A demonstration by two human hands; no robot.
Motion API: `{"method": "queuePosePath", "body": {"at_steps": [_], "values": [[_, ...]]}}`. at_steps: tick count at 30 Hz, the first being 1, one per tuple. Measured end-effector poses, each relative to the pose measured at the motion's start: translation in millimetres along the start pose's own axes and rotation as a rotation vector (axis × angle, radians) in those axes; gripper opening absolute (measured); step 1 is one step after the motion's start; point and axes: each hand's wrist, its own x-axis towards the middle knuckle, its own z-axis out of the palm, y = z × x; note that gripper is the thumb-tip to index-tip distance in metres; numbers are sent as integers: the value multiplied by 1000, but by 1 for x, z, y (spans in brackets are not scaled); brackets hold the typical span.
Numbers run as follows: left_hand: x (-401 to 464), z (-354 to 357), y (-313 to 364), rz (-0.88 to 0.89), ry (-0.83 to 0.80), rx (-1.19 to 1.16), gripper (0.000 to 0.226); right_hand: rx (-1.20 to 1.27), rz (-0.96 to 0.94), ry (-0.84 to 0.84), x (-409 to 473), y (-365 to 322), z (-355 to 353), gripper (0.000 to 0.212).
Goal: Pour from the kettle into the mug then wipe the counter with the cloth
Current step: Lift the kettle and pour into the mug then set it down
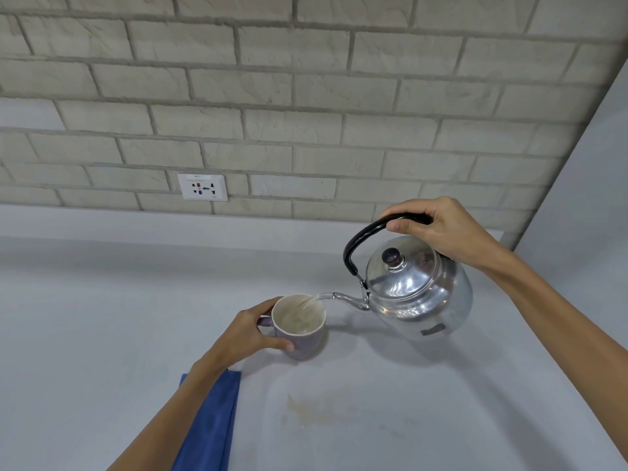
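Right hand [441, 229] grips the kettle [418, 294]; left hand [248, 331] clasps the mug [300, 326]; labels unreadable.

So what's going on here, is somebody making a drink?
A person is pouring from a metal kettle into a mug on a grey counter. The right hand holds the kettle by its black handle and tilts it, so a thin stream runs from the spout into the mug. The left hand steadies the mug. A blue cloth lies unused under the left forearm, near a faint stain.
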Motion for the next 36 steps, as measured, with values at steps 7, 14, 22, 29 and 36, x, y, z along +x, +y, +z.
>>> {"method": "queuePosePath", "body": {"at_steps": [7,14,22,29,36], "values": [[0,0,1,-3,-2,-7,76,-25,-2,-4,2,-3,-3,17],[-1,0,1,1,0,-7,77,-32,1,-15,4,-9,-4,16],[-1,0,1,4,-1,8,76,-62,-11,-26,7,-14,-9,17],[-2,0,3,8,0,5,75,-73,-15,-44,11,-16,-9,16],[-2,0,4,0,4,5,76,-99,-29,-64,13,-20,-8,16]]}}
